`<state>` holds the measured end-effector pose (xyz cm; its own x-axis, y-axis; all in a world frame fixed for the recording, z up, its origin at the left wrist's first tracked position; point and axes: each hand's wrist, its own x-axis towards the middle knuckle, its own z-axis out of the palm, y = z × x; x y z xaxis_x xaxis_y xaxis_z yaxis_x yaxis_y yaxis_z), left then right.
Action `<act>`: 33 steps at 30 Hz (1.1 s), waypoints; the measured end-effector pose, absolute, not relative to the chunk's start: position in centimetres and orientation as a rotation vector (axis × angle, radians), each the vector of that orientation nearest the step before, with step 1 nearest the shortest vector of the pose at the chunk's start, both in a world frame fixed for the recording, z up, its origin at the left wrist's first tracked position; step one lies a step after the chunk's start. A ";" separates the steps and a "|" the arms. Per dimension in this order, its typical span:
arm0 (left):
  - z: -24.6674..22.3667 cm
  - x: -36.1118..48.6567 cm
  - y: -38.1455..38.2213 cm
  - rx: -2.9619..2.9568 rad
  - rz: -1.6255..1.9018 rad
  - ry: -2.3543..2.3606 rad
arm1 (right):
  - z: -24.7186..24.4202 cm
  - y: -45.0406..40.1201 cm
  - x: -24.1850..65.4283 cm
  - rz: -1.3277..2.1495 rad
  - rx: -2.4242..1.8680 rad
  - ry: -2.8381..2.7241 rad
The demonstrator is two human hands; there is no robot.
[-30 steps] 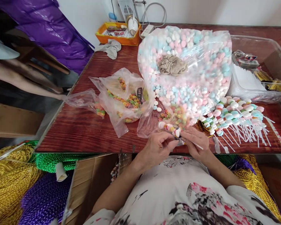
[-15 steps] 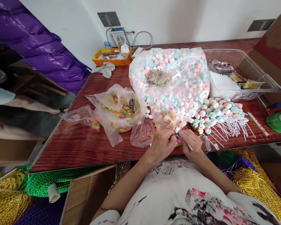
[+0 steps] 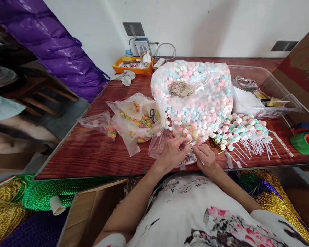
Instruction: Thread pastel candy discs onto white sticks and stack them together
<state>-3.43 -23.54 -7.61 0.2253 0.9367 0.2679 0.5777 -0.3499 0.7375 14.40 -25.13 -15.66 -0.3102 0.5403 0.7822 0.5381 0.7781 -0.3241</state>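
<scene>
My left hand (image 3: 174, 151) is closed, thumb and forefinger pinched at the front of the table around a marshmallow stick. My right hand (image 3: 206, 157) is closed on the same marshmallow stick (image 3: 202, 161), its white end poking out below the fingers. Pastel candies (image 3: 188, 136) show just above the fingertips; the exact join is too small to make out. Behind both hands lies a big clear bag of pink, blue and white marshmallows (image 3: 195, 113). To the right is a pile of finished-looking marshmallow sticks (image 3: 240, 128), white stems toward me.
Left of the big bag are clear bags of colourful ring candies (image 3: 137, 123). A crumpled beige cloth (image 3: 181, 89) rests on the marshmallow bag. A clear plastic bin (image 3: 267, 106), green tape (image 3: 305, 142) and an orange tray (image 3: 134, 70) stand around. Another person's legs (image 3: 23, 133) show at left.
My view has shifted, so the table sits a little differently in the picture. Both hands stay together at the stick, with only small finger movements; a printed packet below them shows more.
</scene>
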 end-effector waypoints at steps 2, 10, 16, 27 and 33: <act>-7.0 -3.8 -23.0 2.186 0.754 1.401 | -15.9 -25.2 14.2 -0.037 -0.795 -2.044; -6.8 -4.6 -22.6 2.599 0.285 1.356 | -15.4 -26.1 13.9 -0.130 -0.843 -2.175; -7.7 -5.6 -22.9 2.591 0.499 1.290 | -14.9 -26.6 13.5 -0.188 -0.865 -2.188; -6.6 -5.5 -23.8 2.636 0.255 1.331 | -14.5 -26.7 12.6 -0.371 -0.822 -2.291; -7.9 -6.8 -24.6 2.673 0.245 1.321 | -15.0 -26.2 12.2 -0.356 -0.903 -2.235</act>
<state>-6.82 -24.64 -7.88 0.5987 0.7970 0.0794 0.7726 -0.6008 0.2052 12.15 -26.24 -15.04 -0.5193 0.5044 0.6898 0.6936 0.7204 -0.0046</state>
